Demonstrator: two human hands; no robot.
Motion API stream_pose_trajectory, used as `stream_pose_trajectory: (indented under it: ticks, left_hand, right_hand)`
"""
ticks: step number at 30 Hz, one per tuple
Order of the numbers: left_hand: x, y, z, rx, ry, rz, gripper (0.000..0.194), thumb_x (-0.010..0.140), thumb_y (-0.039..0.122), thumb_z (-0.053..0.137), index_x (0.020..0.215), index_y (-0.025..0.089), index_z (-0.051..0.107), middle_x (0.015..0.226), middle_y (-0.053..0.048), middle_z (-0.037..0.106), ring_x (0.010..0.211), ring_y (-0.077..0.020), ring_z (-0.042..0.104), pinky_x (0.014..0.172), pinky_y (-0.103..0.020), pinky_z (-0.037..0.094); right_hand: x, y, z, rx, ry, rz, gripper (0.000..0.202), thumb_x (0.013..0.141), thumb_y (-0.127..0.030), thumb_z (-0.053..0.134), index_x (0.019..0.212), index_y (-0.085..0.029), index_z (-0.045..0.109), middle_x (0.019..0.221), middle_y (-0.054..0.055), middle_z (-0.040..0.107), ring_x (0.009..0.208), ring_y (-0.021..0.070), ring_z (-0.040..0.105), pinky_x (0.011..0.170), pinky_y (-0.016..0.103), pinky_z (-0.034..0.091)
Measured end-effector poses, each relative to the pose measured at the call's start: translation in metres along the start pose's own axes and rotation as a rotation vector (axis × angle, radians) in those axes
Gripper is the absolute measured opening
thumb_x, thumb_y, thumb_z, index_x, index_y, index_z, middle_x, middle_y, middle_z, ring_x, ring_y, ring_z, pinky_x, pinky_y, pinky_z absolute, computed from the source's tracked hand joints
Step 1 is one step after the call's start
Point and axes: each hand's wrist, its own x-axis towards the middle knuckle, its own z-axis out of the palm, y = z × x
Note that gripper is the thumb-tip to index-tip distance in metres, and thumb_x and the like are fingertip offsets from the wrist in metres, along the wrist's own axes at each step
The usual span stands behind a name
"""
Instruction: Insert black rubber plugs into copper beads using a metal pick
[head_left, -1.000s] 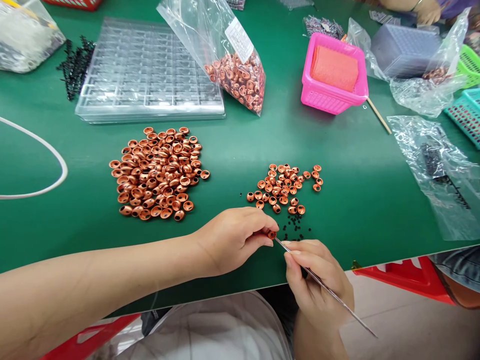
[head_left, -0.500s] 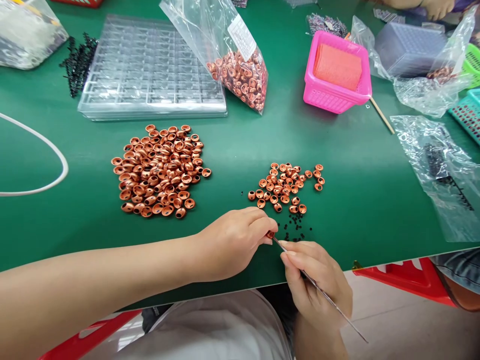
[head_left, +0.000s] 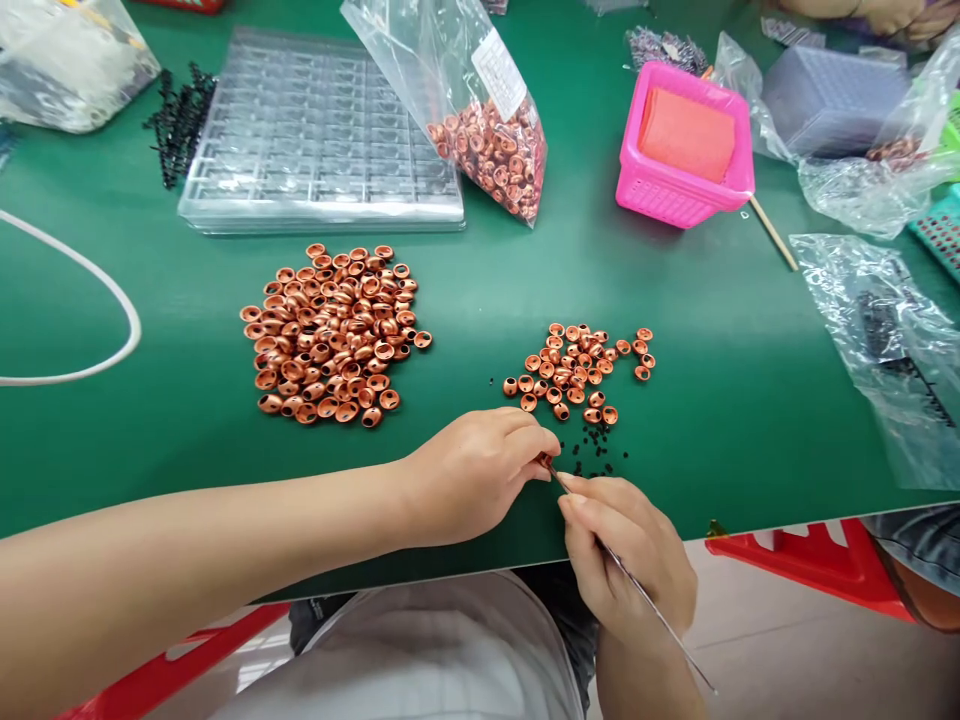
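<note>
My left hand [head_left: 480, 475] is closed, pinching a small copper-coloured cup-shaped piece [head_left: 546, 460] between thumb and fingers; most of it is hidden. Like a pen, my right hand [head_left: 630, 550] grips a thin metal pick [head_left: 652, 600], whose tip reaches the piece in my left fingers. Just beyond my hands lie tiny black bits [head_left: 596, 445], scattered on the table. A small group of the same copper pieces [head_left: 577, 365] lies behind them. To the left is a larger heap of copper pieces [head_left: 337, 335], with holes showing in many.
Clear plastic trays [head_left: 322, 140] are stacked behind the big heap, beside a bag of copper pieces [head_left: 495, 150]. A pink basket [head_left: 686, 195] holds an orange-red block. Plastic bags [head_left: 885, 350] lie at the right; a white cable [head_left: 124, 300] loops at the left.
The camera view has shifted slightly, so the table's things appear further right. Both hands keep their grips, with the pick's tip still at the copper piece.
</note>
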Motion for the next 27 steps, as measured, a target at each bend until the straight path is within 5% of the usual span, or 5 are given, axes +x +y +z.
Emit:
stream_pose_trajectory:
  ticks: [8, 18, 22, 27]
  left_hand:
    - [0.004, -0.007, -0.002, -0.237, -0.004, -0.068, 0.010, 0.090, 0.008, 0.063, 0.098, 0.014, 0.066, 0.078, 0.001, 0.065, 0.069, -0.0096, 0.057, 0.067, -0.018, 0.045]
    - [0.014, 0.002, -0.019, -0.530, -0.163, -0.313, 0.007, 0.088, 0.010, 0.067, 0.093, 0.014, 0.069, 0.082, 0.002, 0.069, 0.068, -0.0067, 0.056, 0.062, -0.013, 0.043]
    - [0.013, 0.001, -0.019, -0.507, -0.162, -0.291, 0.006, 0.088, 0.011, 0.069, 0.093, 0.014, 0.070, 0.081, 0.001, 0.070, 0.067, -0.0070, 0.055, 0.061, -0.014, 0.042]
    - [0.009, 0.000, -0.016, -0.419, -0.111, -0.149, 0.009, 0.090, 0.010, 0.066, 0.097, 0.013, 0.070, 0.084, -0.001, 0.070, 0.072, -0.0087, 0.058, 0.067, -0.016, 0.044]
  right_hand:
    - [0.002, -0.001, 0.004, 0.187, 0.126, 0.128, 0.041, 0.076, 0.009, 0.066, 0.108, -0.017, 0.065, 0.102, 0.007, 0.074, 0.087, 0.0182, 0.072, 0.071, 0.036, 0.061]
    - [0.005, 0.002, 0.004, 0.463, 0.460, 0.285, 0.021, 0.083, 0.001, 0.063, 0.097, -0.015, 0.066, 0.086, 0.005, 0.072, 0.076, 0.0204, 0.071, 0.062, 0.036, 0.056]
    - [0.011, 0.001, 0.000, 0.464, 0.463, 0.253, 0.011, 0.094, -0.017, 0.055, 0.098, -0.018, 0.065, 0.083, 0.005, 0.068, 0.074, 0.0212, 0.067, 0.062, 0.039, 0.054]
    - [0.014, 0.000, -0.011, 0.435, 0.390, 0.244, 0.029, 0.103, -0.025, 0.034, 0.103, -0.024, 0.063, 0.084, 0.005, 0.064, 0.075, 0.0205, 0.063, 0.068, 0.043, 0.054]
